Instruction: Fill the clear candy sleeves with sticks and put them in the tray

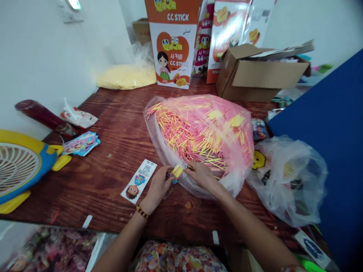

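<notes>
My left hand [159, 185], with a beaded bracelet at the wrist, is closed on a small printed packet. Short yellow sticks [177, 172] lie across the packet between my two hands. My right hand [200, 174] pinches the packet's white end [184, 164], which has small eye-like marks. Just behind both hands, a large clear plastic bag [153, 130] lies spread, full of thin pink and yellow sticks [181, 130]. Left of my left hand, a flat white packet [138, 181] with a cartoon face lies on the wooden table [113, 158].
A yellow and blue fan [45, 158], a pile of packets [82, 143] and a dark red bottle [39, 113] are at the left. Printed boxes [174, 45] and an open carton [261, 73] stand behind. A clear bag [295, 177] lies right, beside a blue panel [326, 136].
</notes>
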A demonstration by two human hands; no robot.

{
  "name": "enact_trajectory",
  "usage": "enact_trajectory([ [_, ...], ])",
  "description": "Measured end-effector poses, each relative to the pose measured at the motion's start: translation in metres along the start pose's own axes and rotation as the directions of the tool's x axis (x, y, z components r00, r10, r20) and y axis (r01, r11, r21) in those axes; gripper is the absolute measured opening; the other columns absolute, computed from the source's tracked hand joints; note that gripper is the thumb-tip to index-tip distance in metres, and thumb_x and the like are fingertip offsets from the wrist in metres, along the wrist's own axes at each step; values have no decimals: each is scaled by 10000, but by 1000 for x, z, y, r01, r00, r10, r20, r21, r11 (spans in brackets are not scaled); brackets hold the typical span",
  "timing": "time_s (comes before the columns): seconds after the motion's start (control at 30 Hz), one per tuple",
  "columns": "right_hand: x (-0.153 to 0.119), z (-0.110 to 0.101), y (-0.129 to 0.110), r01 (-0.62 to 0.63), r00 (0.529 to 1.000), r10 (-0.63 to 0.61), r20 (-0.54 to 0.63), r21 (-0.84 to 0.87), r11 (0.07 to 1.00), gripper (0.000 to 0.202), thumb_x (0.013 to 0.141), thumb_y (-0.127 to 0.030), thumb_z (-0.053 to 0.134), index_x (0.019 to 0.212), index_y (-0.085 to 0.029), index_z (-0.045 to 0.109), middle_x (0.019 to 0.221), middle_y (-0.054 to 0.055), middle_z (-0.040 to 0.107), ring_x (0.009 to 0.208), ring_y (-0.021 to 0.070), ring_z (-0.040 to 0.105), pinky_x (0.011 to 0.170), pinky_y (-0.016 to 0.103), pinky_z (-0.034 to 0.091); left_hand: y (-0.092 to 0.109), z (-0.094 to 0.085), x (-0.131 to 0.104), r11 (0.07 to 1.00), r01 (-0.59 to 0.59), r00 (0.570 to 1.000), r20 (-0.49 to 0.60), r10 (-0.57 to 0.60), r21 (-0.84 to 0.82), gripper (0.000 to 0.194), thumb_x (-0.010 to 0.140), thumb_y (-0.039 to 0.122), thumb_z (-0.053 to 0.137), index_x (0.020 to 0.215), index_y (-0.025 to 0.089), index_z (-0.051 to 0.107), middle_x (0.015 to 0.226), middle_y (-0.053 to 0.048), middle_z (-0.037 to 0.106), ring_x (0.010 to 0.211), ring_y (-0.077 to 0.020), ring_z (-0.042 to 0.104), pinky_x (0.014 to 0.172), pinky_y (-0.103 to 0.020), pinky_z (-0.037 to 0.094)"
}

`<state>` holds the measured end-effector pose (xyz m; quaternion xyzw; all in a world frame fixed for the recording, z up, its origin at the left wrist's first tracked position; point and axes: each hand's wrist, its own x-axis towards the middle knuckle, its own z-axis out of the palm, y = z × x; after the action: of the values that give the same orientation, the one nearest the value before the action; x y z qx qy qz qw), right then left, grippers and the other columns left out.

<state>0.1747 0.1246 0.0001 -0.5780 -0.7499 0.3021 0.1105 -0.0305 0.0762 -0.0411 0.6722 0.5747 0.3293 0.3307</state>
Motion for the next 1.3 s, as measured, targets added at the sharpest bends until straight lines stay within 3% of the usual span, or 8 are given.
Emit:
enact_trajectory([
  [0.17,12,-18,13,-5,993,7,-115,15,1000,246,933,-353,525,782,-182,617,720,0,618,672,144,542,601,244,304,-14,9,-13,986,-78,988,-120,96,146,427,917,270,584,1334,217,506,1211,-121,639,1158,-263,595,1028,-463,466],
  [0.3,31,-30,22,-64,987,33,-160,-197,978,201,927,-317,529,997,-178,656,987,63,673,887,192,611,698,265,366,-17,12,-16,985,-72,984,-153,96,155,435,941,294,560,1363,225,478,1219,-120,625,1148,-256,598,1022,-453,475],
  [0.5,50,-8,18,-100,990,47,-132,-434,895,312,909,-363,539,1108,-147,646,1150,139,615,1056,266,581,800,323,437,-19,-2,-18,975,-66,972,-208,111,213,381,952,332,538,1319,232,519,1197,-111,643,1120,-262,604,994,-445,471],
  [0.63,54,4,14,-80,990,13,-138,-491,868,316,903,-317,528,1116,-119,650,1135,165,613,1080,296,557,851,366,437,-24,-33,-9,927,75,952,-302,42,367,308,946,344,528,1216,212,591,1156,-113,676,1095,-302,589,966,-476,437],
  [0.83,55,9,20,-77,986,-16,-167,-538,839,282,935,-229,459,1098,-119,660,1158,189,618,1073,299,532,883,396,386,-33,-63,3,731,382,919,-311,-240,565,428,940,406,502,1302,189,576,1229,-151,612,1127,-364,514,900,-494,426],
  [0.97,57,5,32,-62,985,-5,-173,-381,923,259,961,-259,441,1035,-138,657,1120,179,650,1027,284,543,858,381,348,-37,-61,1,682,399,916,-301,-266,612,463,923,455,523,1290,179,584,1225,-161,582,1123,-368,496,878,-483,428],
  [1.07,60,-4,42,-64,987,25,-160,-240,969,241,969,-285,434,928,-165,639,931,103,687,852,225,574,794,336,338,-38,-60,2,695,403,914,-295,-277,596,411,920,437,525,1240,191,602,1205,-148,585,1114,-359,496,880,-477,423],
  [1.3,72,-17,68,-61,956,110,-273,183,981,261,876,-409,497,699,-219,503,601,-33,487,589,153,420,599,276,291,-51,-67,10,744,429,901,-298,-315,512,389,872,429,575,1187,202,596,1180,-125,602,1131,-346,506,894,-461,411],
])
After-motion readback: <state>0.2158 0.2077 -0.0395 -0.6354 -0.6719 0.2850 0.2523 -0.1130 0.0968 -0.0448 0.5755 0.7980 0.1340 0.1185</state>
